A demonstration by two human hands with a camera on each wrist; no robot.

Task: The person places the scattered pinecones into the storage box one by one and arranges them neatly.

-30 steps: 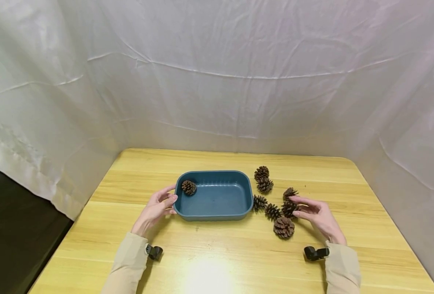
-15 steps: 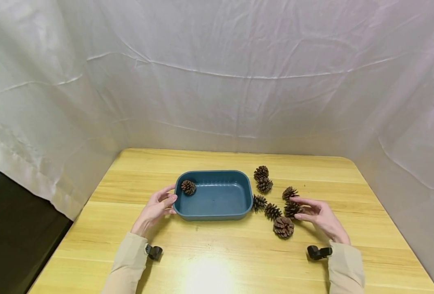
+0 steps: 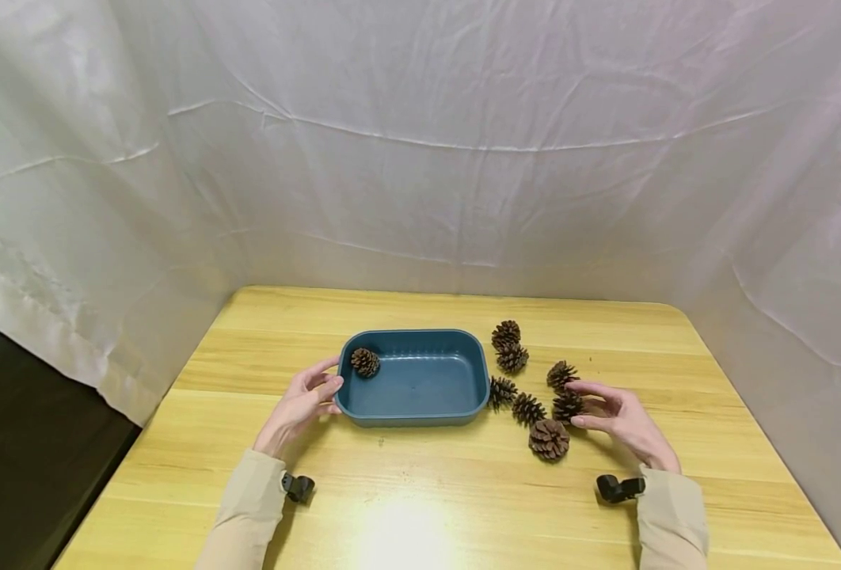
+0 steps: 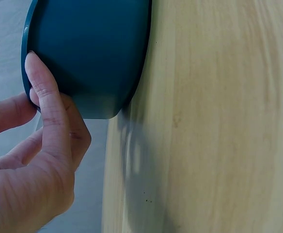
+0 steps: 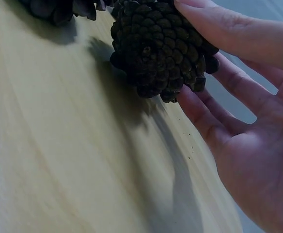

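Observation:
My left hand (image 3: 302, 408) grips the left end of a dark blue rectangular plastic tub (image 3: 420, 389). In the left wrist view the thumb (image 4: 47, 97) lies over the tub's rim, with other fingers behind the wall. One small pine cone (image 3: 365, 362) sits inside, by the left wall. To the right of the tub, my right hand (image 3: 623, 423) pinches a brown pine cone (image 3: 566, 406) between thumb and fingers. The right wrist view shows this cone (image 5: 156, 51) close up, its scaly base facing the camera; whether it touches the table is unclear.
Several loose pine cones lie right of the tub: a large one (image 3: 549, 440) in front, one (image 3: 561, 375) behind the right hand's fingers, and one (image 3: 502, 393) against the tub's right side. A pale curtain (image 3: 456, 158) encloses the wooden table (image 3: 392, 483).
My right hand has shifted slightly right, and the pine cone at its fingers has moved a little the same way. My left hand and the tub have stayed in place.

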